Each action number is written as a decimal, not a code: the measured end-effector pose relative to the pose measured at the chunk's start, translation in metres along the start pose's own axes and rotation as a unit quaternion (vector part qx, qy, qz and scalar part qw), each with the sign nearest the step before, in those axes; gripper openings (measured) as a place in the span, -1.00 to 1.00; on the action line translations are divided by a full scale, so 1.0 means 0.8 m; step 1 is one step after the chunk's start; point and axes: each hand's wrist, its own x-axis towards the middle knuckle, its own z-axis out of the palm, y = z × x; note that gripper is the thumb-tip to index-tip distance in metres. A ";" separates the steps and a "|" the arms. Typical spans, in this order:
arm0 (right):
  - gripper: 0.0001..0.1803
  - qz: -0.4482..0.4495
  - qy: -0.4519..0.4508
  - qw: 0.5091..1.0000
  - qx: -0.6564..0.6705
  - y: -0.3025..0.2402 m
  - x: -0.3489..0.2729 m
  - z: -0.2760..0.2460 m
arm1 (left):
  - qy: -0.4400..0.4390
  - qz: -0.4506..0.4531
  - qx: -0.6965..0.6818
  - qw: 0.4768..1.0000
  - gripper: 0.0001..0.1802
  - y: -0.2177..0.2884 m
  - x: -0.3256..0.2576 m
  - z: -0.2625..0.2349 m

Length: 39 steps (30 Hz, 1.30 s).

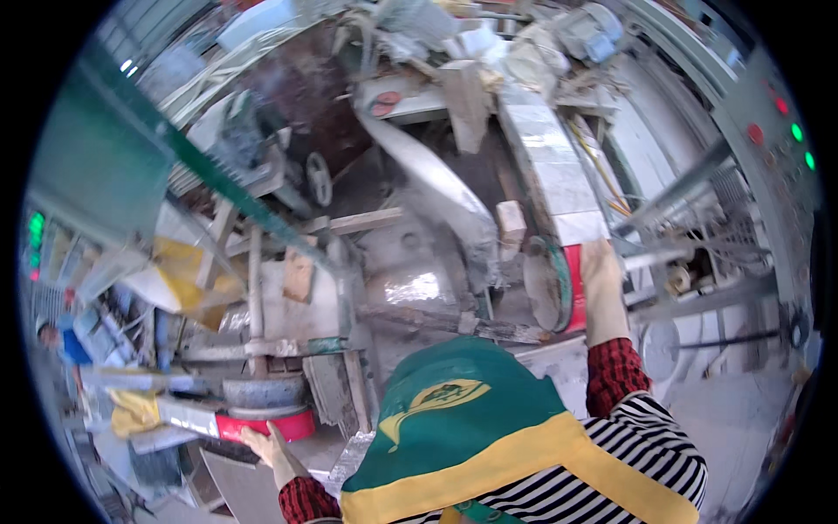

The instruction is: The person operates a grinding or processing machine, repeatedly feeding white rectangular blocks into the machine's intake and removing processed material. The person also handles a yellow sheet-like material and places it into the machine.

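- Right hand [602, 293], gloved in a pale work glove, raised against the red-rimmed round wheel [559, 286] at centre right; fingers [598, 258] pressed together and laid flat over the wheel's red edge, just below the white tiled slab [559, 175].
- Wheel standing on edge, its grey face turned left, its red band directly under the glove's palm.
- Left hand [266, 445] low at bottom left, fingers [275, 434] loosely spread, tips touching the lower rim of a red flat disc [266, 425].
- Disc lying level beneath a grey round block [262, 390], just above the fingertips.
- Green and yellow apron [463, 428] between the two arms.
- Dusty grey machine frame [349, 297] behind both hands.
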 end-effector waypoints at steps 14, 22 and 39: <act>-0.53 -0.053 -0.375 0.852 -0.362 0.193 -0.008 0.050 | 0.095 -0.038 0.056 0.993 -0.07 0.036 -0.076 -0.065; -0.44 0.186 -0.608 0.644 -0.425 0.352 -0.249 0.200 | 0.181 0.227 -0.094 0.952 -0.52 0.006 -0.060 -0.102; -0.20 -0.075 -0.849 0.244 -0.463 0.604 -0.706 0.383 | 0.158 0.395 -0.185 0.886 -0.55 -0.005 0.091 -0.010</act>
